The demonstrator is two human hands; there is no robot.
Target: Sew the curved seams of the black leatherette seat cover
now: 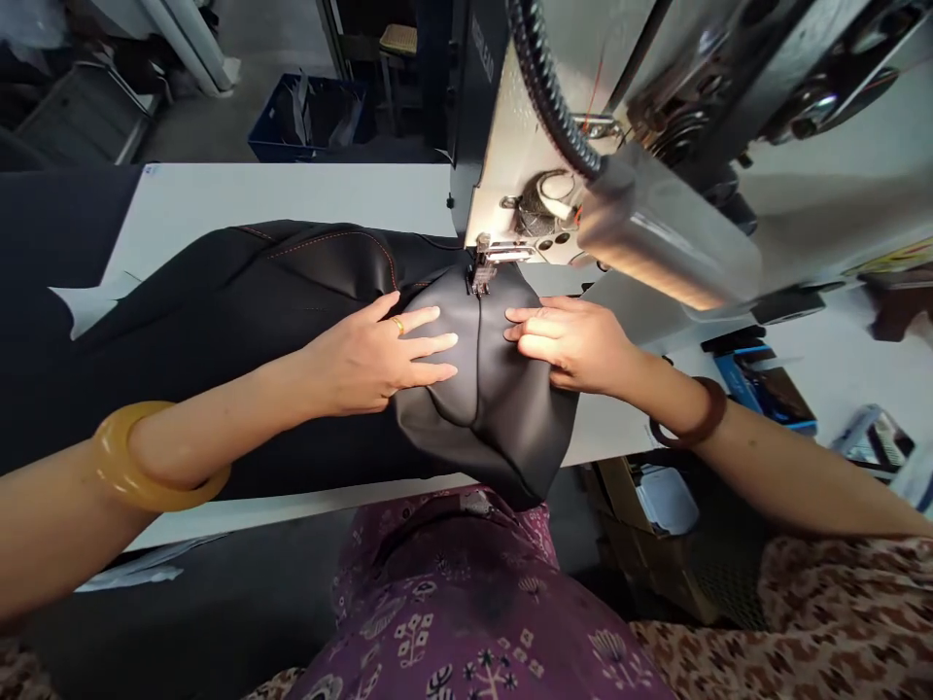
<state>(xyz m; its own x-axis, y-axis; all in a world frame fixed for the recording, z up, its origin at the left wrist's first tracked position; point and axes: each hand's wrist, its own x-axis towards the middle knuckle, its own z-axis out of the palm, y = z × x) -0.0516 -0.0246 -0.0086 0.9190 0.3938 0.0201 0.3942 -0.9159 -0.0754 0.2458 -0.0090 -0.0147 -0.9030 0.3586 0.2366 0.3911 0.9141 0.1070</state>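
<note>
A black leather piece (510, 418) with a seam down its middle lies under the presser foot (479, 277) of a sewing machine (502, 185). My left hand (386, 355) rests on the leather left of the seam, fingers spread and stretched out, its thumb hidden. Right of the seam, my right hand (572, 340) has its fingers bent and bunched on the leather, gripping a fold near its edge; the thumb is mostly out of sight. Orange stitching (335, 238) curves across the leather farther left. The near end of the leather droops over the table's front edge.
The white table (292, 190) runs beneath the machine. A dark cloth (44, 389) covers its left side, with a white scrap (91, 306) on it. A blue crate (310, 117) sits on the floor behind. At right are a blue box (765, 384) and a cardboard box (627, 496).
</note>
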